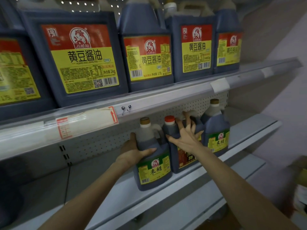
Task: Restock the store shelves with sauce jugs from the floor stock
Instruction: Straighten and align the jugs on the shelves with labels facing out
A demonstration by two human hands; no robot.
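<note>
Head view: left hand gripped a dark-filled vinegar jug; right hand, fingers spread, pressed the red-capped jug.

- Soy jugs: dark brown, labels red over yellow, black characters.
- Front vinegar jug: tan cap, green-and-yellow label.
- Middle jug: red cap, reddish label.
- Back panel: pale grey, dotted holes.
</note>
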